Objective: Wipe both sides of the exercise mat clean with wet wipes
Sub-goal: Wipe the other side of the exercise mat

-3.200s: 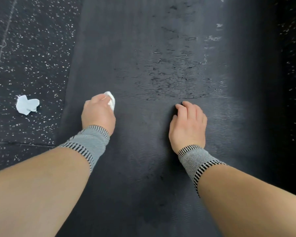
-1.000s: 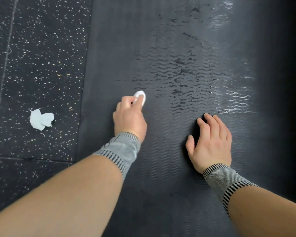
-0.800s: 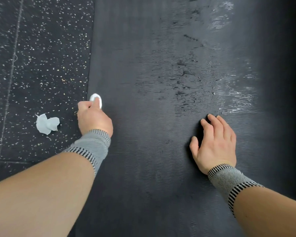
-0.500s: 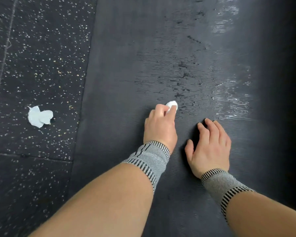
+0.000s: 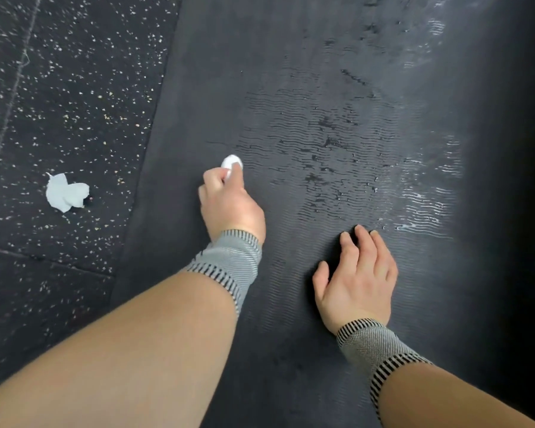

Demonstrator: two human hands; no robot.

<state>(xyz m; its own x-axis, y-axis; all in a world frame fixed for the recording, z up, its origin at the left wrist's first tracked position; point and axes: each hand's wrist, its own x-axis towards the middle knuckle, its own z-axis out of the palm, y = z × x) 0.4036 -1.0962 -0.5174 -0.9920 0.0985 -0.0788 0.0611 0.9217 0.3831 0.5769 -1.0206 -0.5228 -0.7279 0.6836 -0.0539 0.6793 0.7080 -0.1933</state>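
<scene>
The left hand (image 5: pixel 229 205) pinches a balled wet wipe (image 5: pixel 231 162) against the exercise mat (image 5: pixel 291 88), near the mat's left edge; the right hand (image 5: pixel 357 281) lies flat on the mat, fingers relaxed, holding nothing. Recommended practice: overlapping strokes with steady pressure toward the mat's wet streaks (image 5: pixel 423 208), right hand bracing.

Dim, even light. Wet streaks glare white on the mat (image 5: pixel 322 88), whose right edge sinks into shadow. Near forearms look soft and stretched.

Grey knit wrist sleeves (image 5: pixel 229 257) with black-striped edges on both bare forearms.
</scene>
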